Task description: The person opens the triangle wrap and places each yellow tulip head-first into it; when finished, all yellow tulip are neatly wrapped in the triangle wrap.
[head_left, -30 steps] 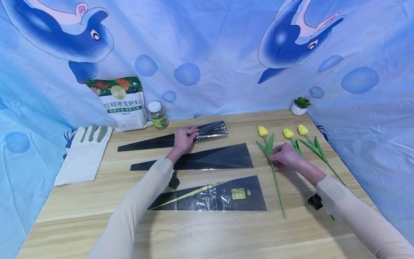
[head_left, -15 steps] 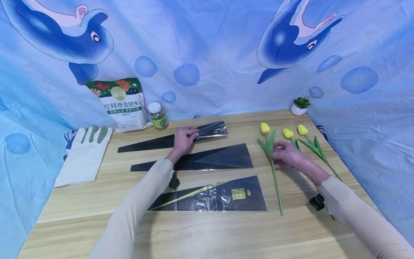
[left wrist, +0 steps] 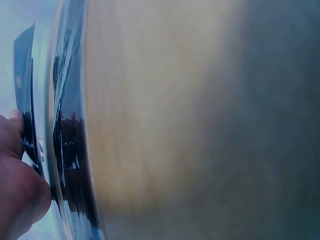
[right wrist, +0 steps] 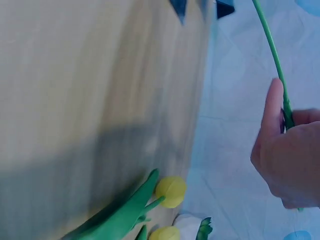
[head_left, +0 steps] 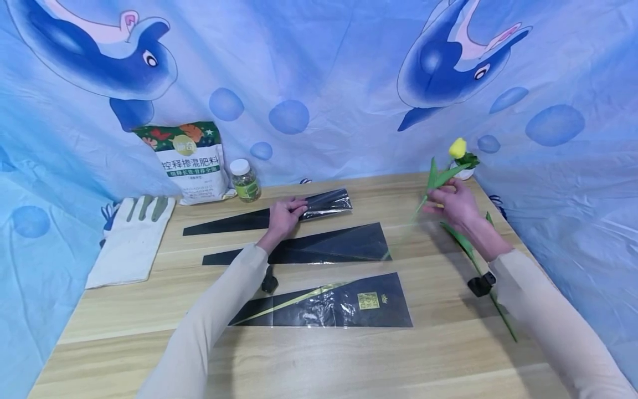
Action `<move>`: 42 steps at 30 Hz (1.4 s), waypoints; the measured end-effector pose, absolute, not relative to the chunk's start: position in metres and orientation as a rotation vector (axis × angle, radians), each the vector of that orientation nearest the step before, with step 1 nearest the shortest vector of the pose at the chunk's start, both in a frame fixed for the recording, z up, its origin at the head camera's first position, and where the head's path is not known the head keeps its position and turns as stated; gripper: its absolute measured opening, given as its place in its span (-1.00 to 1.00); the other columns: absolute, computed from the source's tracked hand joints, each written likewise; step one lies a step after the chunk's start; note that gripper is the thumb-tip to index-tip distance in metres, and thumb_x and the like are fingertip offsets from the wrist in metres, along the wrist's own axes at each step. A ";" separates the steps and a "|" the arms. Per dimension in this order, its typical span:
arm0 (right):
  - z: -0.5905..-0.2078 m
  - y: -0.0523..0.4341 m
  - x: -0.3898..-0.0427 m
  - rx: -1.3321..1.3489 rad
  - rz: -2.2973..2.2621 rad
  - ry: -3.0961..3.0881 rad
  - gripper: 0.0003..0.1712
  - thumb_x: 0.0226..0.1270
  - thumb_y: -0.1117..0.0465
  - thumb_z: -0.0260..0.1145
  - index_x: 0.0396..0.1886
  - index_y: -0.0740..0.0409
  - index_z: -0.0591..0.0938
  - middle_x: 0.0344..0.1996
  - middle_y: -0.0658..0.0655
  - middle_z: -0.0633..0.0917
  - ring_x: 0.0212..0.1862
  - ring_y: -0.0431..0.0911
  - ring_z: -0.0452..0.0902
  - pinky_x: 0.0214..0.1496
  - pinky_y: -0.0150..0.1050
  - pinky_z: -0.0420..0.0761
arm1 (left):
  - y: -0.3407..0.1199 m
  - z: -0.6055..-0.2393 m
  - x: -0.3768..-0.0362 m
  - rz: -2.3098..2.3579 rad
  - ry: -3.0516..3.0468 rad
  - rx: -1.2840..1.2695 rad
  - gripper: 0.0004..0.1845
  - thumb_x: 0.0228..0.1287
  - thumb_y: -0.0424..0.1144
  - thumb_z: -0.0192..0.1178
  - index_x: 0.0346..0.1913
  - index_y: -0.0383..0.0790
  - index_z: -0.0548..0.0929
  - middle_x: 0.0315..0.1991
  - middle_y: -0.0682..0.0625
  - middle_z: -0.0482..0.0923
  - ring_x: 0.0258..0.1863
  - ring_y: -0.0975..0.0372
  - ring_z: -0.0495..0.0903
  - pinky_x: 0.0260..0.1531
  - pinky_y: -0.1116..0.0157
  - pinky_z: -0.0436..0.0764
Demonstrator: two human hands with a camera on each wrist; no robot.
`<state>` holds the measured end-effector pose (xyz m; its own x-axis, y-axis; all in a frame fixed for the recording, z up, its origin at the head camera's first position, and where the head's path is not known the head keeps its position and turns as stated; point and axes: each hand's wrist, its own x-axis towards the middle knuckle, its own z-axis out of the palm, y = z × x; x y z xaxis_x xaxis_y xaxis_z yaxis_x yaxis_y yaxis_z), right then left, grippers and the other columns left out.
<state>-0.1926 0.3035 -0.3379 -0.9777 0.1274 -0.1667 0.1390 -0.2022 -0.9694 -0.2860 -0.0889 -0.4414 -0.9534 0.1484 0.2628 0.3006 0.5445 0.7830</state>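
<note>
My left hand grips the farthest of the three black tapered plastic flower sleeves, near its wide end; in the left wrist view the thumb overlaps the raised film. My right hand pinches a yellow artificial tulip by the stem just below its leaves. The flower is lifted off the table, with its stem slanting down toward the sleeves. Two more tulips lie under my right forearm, and their yellow heads show in the right wrist view. Below the gripped sleeve lie a middle sleeve and a gold-printed near sleeve.
A fertilizer bag and a white-capped jar stand at the back left. White gloves lie at the left edge. A small potted succulent stands at the back right corner, before a blue printed curtain.
My right hand has lifted the tulip off the table and moved it up and right, its stem swinging toward the sleeves. The left hand stays on the far sleeve.
</note>
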 end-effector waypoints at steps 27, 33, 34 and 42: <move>-0.356 0.257 -0.262 0.716 -3.104 1.716 -0.42 0.29 0.64 0.11 0.21 0.18 0.21 -0.10 0.19 0.38 -0.23 -0.05 0.47 -0.10 -0.13 0.72 | -0.087 -0.442 -0.284 -1.406 -2.594 -0.397 -0.84 0.30 -0.33 0.37 -0.10 -0.29 0.79 -0.05 -0.16 0.71 0.25 -0.06 0.51 0.27 0.09 0.44; -0.354 0.252 -0.264 0.722 -3.080 1.743 -0.44 0.29 0.63 0.13 0.17 0.20 0.21 -0.10 0.20 0.37 -0.20 -0.02 0.50 -0.04 -0.10 0.70 | -0.088 -0.441 -0.284 -1.382 -2.600 -0.393 -0.84 0.30 -0.33 0.36 -0.10 -0.28 0.79 -0.05 -0.15 0.71 0.24 -0.06 0.51 0.28 0.09 0.44; -0.353 0.251 -0.264 0.722 -3.070 1.760 -0.44 0.29 0.63 0.13 0.18 0.20 0.21 -0.10 0.20 0.37 -0.17 -0.01 0.51 -0.02 -0.09 0.69 | -0.088 -0.441 -0.284 -1.381 -2.599 -0.390 -0.84 0.30 -0.33 0.37 -0.10 -0.28 0.80 -0.05 -0.15 0.71 0.24 -0.06 0.51 0.28 0.09 0.44; -0.351 0.253 -0.266 0.729 -3.084 1.758 -0.43 0.30 0.61 0.11 0.21 0.18 0.20 -0.10 0.17 0.39 -0.22 -0.05 0.49 -0.03 -0.09 0.70 | -0.087 -0.443 -0.286 -1.385 -2.598 -0.380 -0.85 0.30 -0.32 0.37 -0.12 -0.27 0.80 -0.06 -0.13 0.71 0.25 -0.05 0.51 0.30 0.12 0.42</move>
